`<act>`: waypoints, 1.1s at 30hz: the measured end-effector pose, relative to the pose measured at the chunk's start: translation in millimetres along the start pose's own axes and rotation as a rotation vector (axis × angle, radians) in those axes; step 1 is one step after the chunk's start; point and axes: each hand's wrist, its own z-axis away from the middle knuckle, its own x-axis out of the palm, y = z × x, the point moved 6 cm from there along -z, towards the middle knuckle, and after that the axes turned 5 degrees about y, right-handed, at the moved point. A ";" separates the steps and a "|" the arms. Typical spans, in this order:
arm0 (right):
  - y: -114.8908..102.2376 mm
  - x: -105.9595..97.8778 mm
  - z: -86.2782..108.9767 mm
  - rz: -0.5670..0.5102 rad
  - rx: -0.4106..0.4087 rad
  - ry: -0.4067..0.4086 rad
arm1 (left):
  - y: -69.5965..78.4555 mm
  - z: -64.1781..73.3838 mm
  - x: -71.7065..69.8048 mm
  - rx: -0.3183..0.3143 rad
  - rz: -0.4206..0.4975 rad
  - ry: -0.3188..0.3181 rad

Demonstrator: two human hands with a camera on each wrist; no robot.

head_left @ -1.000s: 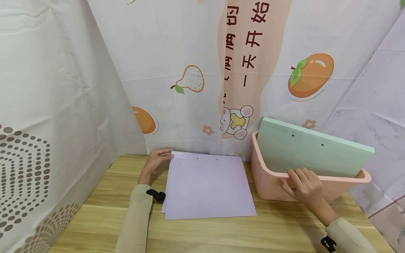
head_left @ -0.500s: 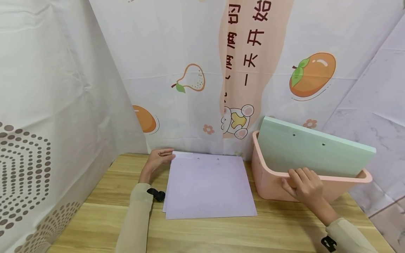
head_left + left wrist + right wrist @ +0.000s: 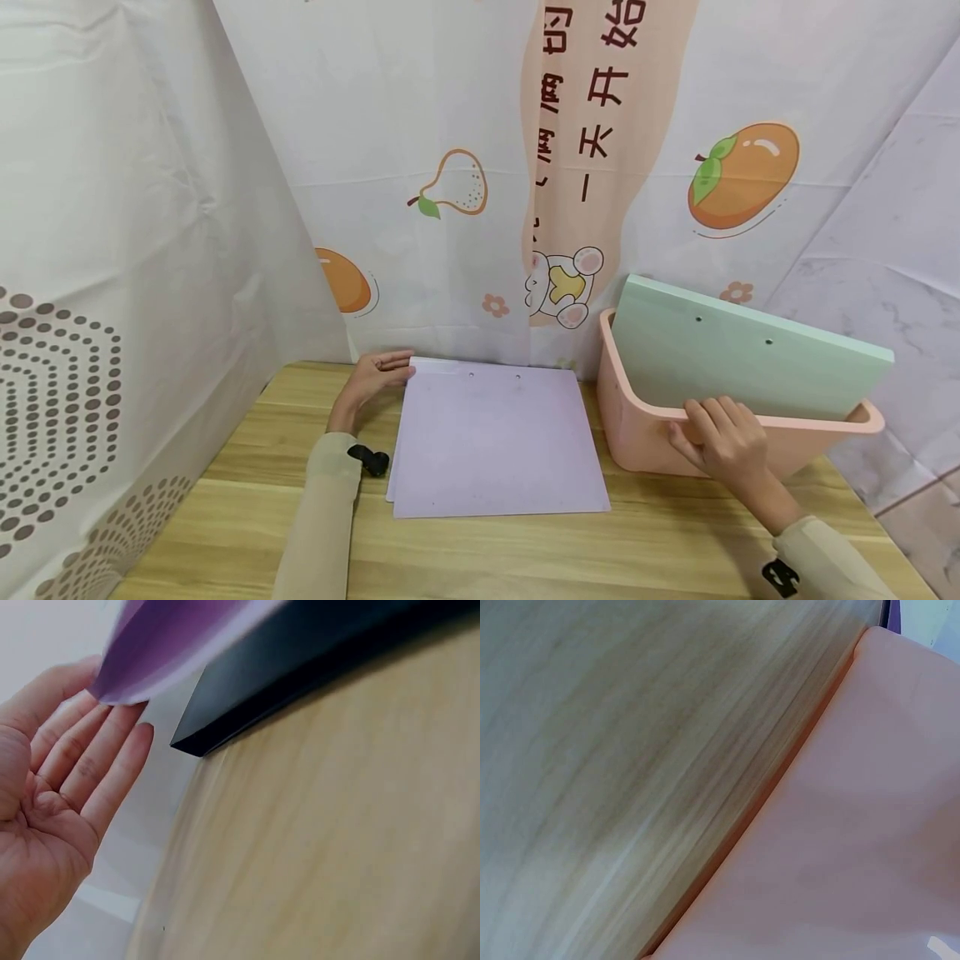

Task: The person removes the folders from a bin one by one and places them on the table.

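Wooden tabletop (image 3: 465, 558): rectangular mint folder (image 3: 742, 362) inside pink plastic bin (image 3: 633, 437), my right hand (image 3: 727, 444) gripping; flat lilac folder (image 3: 498, 446) outside, left hand (image 3: 372, 377) pinching.

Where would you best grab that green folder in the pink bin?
Probably by its raised top edge, from above: the green folder stands tilted in the pink bin, with that edge sticking up clear while its lower part is hidden inside.
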 end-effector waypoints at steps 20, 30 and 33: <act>0.5 0.6 0.7 0.010 0.007 -0.002 | -1.4 -0.6 1.1 0.017 -0.044 -0.011; 2.9 1.7 6.8 0.014 0.007 -0.013 | -2.7 -1.4 -0.5 0.027 -0.056 0.002; 3.6 1.9 9.7 0.014 0.009 -0.015 | -1.9 -1.1 -0.1 0.043 -0.054 -0.006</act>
